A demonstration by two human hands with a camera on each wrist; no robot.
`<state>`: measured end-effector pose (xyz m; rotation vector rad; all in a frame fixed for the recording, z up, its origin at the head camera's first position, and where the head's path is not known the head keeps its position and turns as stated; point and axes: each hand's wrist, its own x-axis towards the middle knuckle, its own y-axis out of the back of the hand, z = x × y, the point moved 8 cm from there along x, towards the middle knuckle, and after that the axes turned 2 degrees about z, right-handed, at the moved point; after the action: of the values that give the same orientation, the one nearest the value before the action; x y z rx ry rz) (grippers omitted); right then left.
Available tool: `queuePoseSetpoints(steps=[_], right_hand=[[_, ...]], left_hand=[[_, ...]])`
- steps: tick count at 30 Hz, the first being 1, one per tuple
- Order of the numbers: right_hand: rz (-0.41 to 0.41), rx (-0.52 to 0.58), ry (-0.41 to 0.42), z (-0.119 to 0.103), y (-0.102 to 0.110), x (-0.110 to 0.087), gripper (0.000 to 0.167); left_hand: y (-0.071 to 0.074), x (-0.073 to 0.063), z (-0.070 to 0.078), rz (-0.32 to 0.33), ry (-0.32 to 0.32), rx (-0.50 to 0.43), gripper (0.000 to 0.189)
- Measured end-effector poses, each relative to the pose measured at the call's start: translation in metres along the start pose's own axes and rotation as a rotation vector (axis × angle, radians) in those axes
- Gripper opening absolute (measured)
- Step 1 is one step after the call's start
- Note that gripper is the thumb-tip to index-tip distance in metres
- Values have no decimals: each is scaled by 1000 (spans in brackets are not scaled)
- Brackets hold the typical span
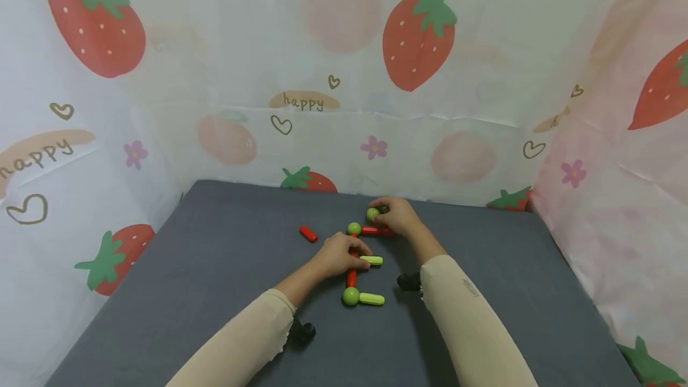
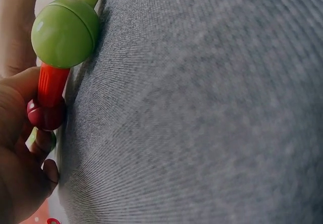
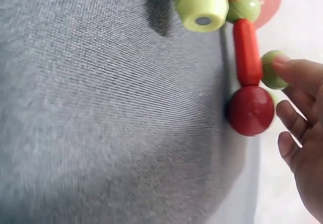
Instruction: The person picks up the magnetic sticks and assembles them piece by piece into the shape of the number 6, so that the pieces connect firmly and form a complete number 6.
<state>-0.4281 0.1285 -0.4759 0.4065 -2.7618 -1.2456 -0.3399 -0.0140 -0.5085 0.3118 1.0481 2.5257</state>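
Step in hand: judging by the hands, the person is joining balls and rods, with one more ball being brought in.
Right hand: (image 1: 400, 220) pinches the held green ball (image 3: 272, 73) by its fingertips, just below and right of the head frame's centre; whether it touches the red rod beside it cannot be told.
Left hand: (image 1: 340, 254) thumb and fingers curl about the middle dark red ball (image 2: 46, 117), in the lower centre of the head frame (apparently to steady the chain).
Joined chain: the corner green ball (image 1: 354, 229) sits at its top; the upper red rod (image 1: 370, 230) runs right to the far dark red ball (image 3: 251, 111). The lower red rod (image 1: 352, 279) meets the lower green ball (image 1: 351, 297), whose yellow-green rod (image 1: 372, 299) points right.
Loose rod: a red one (image 1: 308, 233) lies apart, left of the chain.
Next move: likely calls for a steady left hand while the ball is seated against a free end; which end is unclear.
Writing: "happy" reads on the backdrop (image 1: 344, 136), upper middle and left edge.
Brands: none legible; a small mark on the right sleeve (image 1: 473, 321) is unreadable.
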Motion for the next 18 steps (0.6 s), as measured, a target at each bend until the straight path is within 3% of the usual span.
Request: queuePoseSetpoints(steps=[3, 9, 18], right_hand=[[8, 4, 27, -4, 5, -7, 39], [74, -98, 71, -16, 19, -35, 37], [89, -62, 63, -18, 26, -73, 36]], left_hand=[[-1, 0, 0, 0, 0, -9, 17], [-3, 1, 1, -7, -12, -26, 17], [-2, 1, -1, -6, -3, 9, 18]])
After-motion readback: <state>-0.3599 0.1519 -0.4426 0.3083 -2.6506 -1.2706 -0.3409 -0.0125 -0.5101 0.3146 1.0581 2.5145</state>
